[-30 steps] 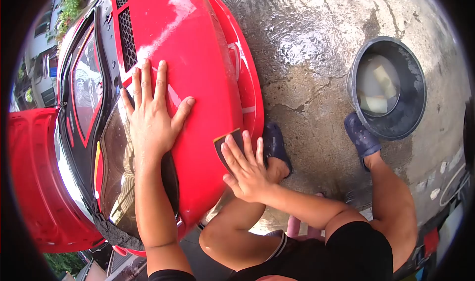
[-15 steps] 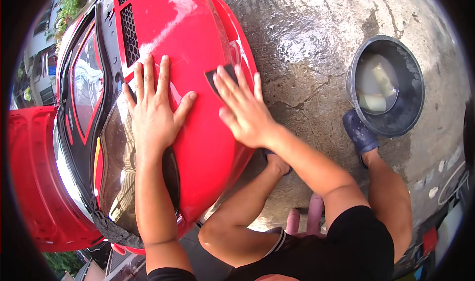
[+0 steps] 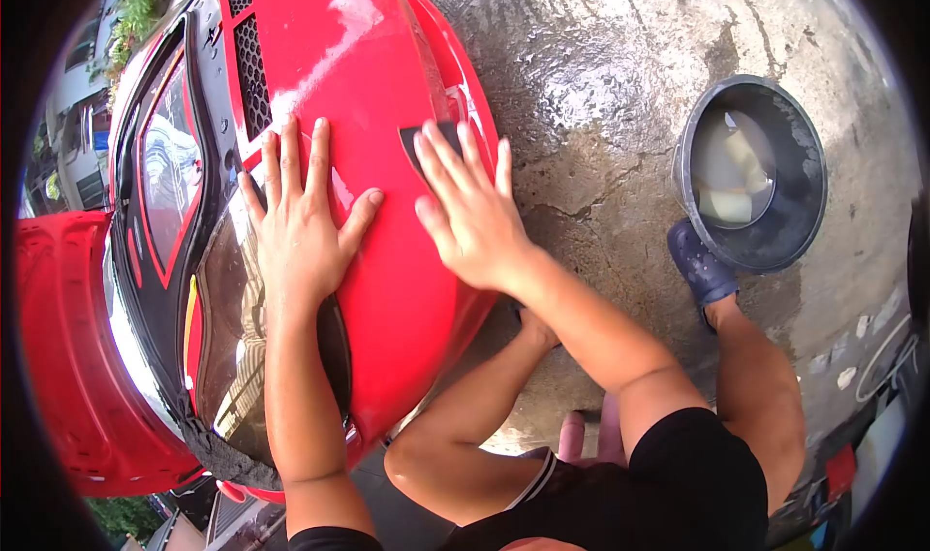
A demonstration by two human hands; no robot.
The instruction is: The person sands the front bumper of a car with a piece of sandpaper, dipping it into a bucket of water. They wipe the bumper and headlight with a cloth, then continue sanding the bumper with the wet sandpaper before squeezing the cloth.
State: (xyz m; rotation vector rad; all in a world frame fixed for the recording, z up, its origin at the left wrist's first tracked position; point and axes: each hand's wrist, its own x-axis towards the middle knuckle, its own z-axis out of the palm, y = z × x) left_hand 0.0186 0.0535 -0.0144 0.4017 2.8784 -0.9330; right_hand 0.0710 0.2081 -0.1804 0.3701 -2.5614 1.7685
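A thin, dark, flat sheet [image 3: 447, 132] with a straight edge and a squared corner lies on the glossy red body panel [image 3: 387, 289], near its outer edge. The right hand [image 3: 475, 221] is laid over it, fingers straight and slightly parted; the sheet sits under the fingertips, with no fingers curled around it. The left hand [image 3: 300, 231] is spread flat on the car, thumb out wide, and has hold of nothing.

The panel is smooth and rounded, with a dull, pale streak [image 3: 334, 57] across its shine. Beside the left hand are a clear, curved headlight cover [image 3: 228, 333] and, farther up, a black honeycomb mesh [image 3: 254, 76] set in a red frame.

Well apart on the other side, a round, deep, dark grey bucket [image 3: 799, 188] holds cloudy water [image 3: 712, 152] with pale, blocky pieces [image 3: 746, 160] in it. It stands on rough, cracked concrete [image 3: 601, 188], wet and glinting in places, just beside a dark blue clog [image 3: 699, 265].
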